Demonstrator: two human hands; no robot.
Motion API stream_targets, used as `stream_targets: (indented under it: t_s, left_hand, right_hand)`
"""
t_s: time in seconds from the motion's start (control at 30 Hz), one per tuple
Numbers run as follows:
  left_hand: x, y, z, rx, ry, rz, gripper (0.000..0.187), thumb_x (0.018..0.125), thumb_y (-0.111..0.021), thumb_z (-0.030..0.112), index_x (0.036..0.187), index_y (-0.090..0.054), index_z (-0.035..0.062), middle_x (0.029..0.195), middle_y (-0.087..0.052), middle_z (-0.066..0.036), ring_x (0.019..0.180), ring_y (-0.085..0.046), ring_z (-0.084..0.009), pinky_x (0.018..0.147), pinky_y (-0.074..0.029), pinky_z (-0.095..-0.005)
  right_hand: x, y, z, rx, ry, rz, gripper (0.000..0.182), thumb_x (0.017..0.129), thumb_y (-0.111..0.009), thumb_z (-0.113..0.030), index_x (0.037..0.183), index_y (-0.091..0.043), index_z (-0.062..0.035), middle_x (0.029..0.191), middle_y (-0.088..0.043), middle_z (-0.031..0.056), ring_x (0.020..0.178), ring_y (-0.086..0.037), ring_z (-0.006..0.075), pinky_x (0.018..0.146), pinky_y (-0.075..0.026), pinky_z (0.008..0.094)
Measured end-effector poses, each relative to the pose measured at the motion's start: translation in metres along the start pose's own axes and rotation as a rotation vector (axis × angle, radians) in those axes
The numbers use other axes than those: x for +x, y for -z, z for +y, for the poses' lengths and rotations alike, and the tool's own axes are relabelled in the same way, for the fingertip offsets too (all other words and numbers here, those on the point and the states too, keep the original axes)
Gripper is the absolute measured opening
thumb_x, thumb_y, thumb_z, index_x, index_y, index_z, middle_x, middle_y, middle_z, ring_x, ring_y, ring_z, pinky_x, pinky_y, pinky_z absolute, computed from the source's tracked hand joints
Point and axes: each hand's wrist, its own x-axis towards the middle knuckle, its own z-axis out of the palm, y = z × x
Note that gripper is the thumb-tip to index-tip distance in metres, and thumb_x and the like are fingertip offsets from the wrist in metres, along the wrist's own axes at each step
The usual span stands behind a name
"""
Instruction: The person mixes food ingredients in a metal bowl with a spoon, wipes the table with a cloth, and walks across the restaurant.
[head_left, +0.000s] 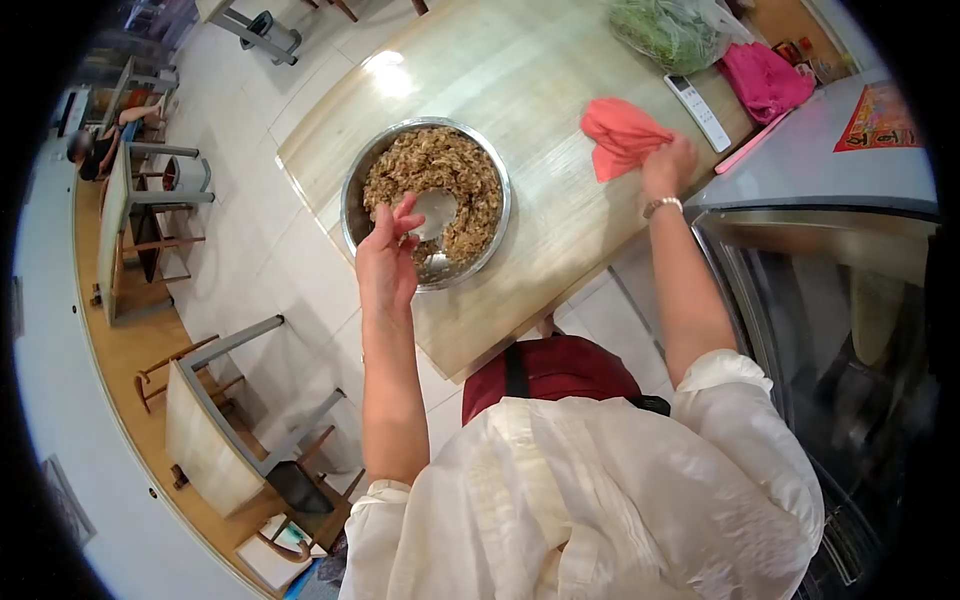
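A round metal bowl [497, 232] holds a brown minced filling [425, 165], with a bare patch of its bottom showing near my left hand. My left hand [387, 245] hovers at the bowl's near-left rim, its fingers loosely bent and apart with nothing in them. On the right side of the table, my right hand [668, 168] grips the near corner of a coral-red cloth [620, 135], which lies bunched on the tabletop. A bracelet circles my right wrist.
Beyond the cloth on the wooden table [545, 85] lie a white remote control [698, 112], a plastic bag of greens [662, 35] and a pink bag [765, 82]. A glass-doored fridge [820, 300] stands close at the right. Other tables and a seated person [100, 150] are at the left.
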Motion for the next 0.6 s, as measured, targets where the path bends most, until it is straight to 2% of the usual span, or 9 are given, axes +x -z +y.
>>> stream_targets:
  t_s: [0.07, 0.1, 0.13, 0.17, 0.23, 0.3, 0.37, 0.5, 0.6]
  left_hand:
    - [0.007, -0.006, -0.01, 0.049, 0.002, 0.088, 0.019, 0.084, -0.058, 0.013, 0.091, -0.063, -0.0041, 0.119, -0.054, -0.013, 0.098, -0.05, -0.0142, 0.073, -0.037, -0.028]
    - [0.011, -0.008, -0.014, 0.108, 0.006, 0.174, 0.016, 0.081, -0.06, 0.008, 0.089, -0.063, -0.0057, 0.122, -0.052, -0.015, 0.104, -0.049, -0.0167, 0.077, -0.038, -0.0307]
    - [0.022, 0.008, -0.027, 0.287, -0.061, 0.071, 0.035, 0.073, -0.062, -0.001, 0.106, -0.056, -0.0095, 0.124, -0.05, -0.016, 0.104, -0.05, -0.0202, 0.084, -0.038, -0.0311]
    - [0.024, 0.01, -0.038, 0.282, -0.061, 0.071, 0.035, 0.073, -0.062, -0.001, 0.106, -0.056, -0.0095, 0.124, -0.05, -0.016, 0.104, -0.05, -0.0202, 0.084, -0.038, -0.0311]
    - [0.019, 0.007, -0.046, 0.636, -0.17, 0.004, 0.048, 0.071, -0.06, -0.003, 0.118, -0.047, -0.0088, 0.124, -0.05, -0.016, 0.103, -0.05, -0.0213, 0.087, -0.037, -0.0305]
    - [0.009, 0.001, -0.04, 0.856, -0.197, -0.033, 0.056, 0.072, -0.059, -0.004, 0.125, -0.04, -0.0077, 0.123, -0.051, -0.015, 0.104, -0.049, -0.0212, 0.091, -0.036, -0.0304]
    - [0.002, 0.005, -0.024, 0.3, 0.083, 0.005, 0.046, 0.08, -0.056, 0.003, 0.124, -0.044, -0.0057, 0.121, -0.052, -0.013, 0.103, -0.047, -0.0186, 0.089, -0.036, -0.0309]
    - [-0.008, 0.029, 0.005, 0.007, 0.131, 0.025, 0.043, 0.092, -0.043, 0.027, 0.121, -0.047, -0.0059, 0.123, -0.051, -0.012, 0.097, -0.048, -0.0168, 0.087, -0.037, -0.0291]
    - [-0.02, 0.041, 0.014, -0.302, 0.161, -0.088, 0.061, 0.094, -0.026, 0.045, 0.11, -0.055, -0.0062, 0.118, -0.055, -0.011, 0.092, -0.05, -0.0185, 0.083, -0.04, -0.0321]
  right_hand:
    - [0.003, 0.028, -0.018, 0.003, -0.23, 0.018, 0.031, 0.073, -0.05, 0.001, 0.104, -0.054, -0.001, 0.109, -0.048, 0.0173, 0.105, -0.045, 0.0304, 0.09, -0.036, 0.0414]
    - [-0.004, 0.028, -0.019, -0.001, -0.225, 0.017, 0.031, 0.073, -0.05, 0.001, 0.104, -0.054, -0.001, 0.109, -0.048, 0.0173, 0.105, -0.045, 0.0304, 0.09, -0.036, 0.0414]
    - [-0.011, 0.023, -0.016, -0.056, -0.19, 0.105, 0.035, 0.073, -0.051, -0.001, 0.108, -0.051, -0.0023, 0.116, -0.044, 0.0168, 0.11, -0.041, 0.0309, 0.091, -0.033, 0.0456]
    - [-0.017, 0.016, -0.013, -0.109, -0.155, 0.192, 0.039, 0.073, -0.052, -0.002, 0.112, -0.048, -0.0035, 0.122, -0.04, 0.0163, 0.115, -0.037, 0.0314, 0.093, -0.03, 0.0499]
    - [-0.027, 0.007, -0.015, -0.098, -0.054, 0.116, 0.046, 0.076, -0.053, -0.007, 0.12, -0.043, -0.0098, 0.13, -0.032, 0.0133, 0.123, -0.027, 0.0336, 0.097, -0.022, 0.057]
    - [-0.033, 0.021, -0.046, -0.148, 0.414, -0.185, 0.045, 0.081, -0.051, -0.016, 0.125, -0.042, -0.0166, 0.137, -0.027, 0.0117, 0.129, -0.019, 0.0361, 0.101, -0.017, 0.0582]
    - [-0.033, 0.013, -0.043, -0.248, 0.411, -0.307, 0.045, 0.083, -0.049, -0.019, 0.127, -0.041, -0.0192, 0.14, -0.024, 0.0103, 0.131, -0.015, 0.0352, 0.102, -0.015, 0.0588]
    - [-0.041, 0.003, -0.009, -0.407, 0.29, -0.479, 0.045, 0.086, -0.046, -0.027, 0.13, -0.04, -0.0202, 0.146, -0.014, 0.0075, 0.135, -0.007, 0.0328, 0.101, -0.012, 0.061]
    - [-0.058, 0.007, 0.001, -0.45, 0.198, -0.39, 0.044, 0.085, -0.048, -0.028, 0.127, -0.043, -0.0146, 0.145, -0.015, 0.0094, 0.135, -0.009, 0.0323, 0.102, -0.012, 0.0594]
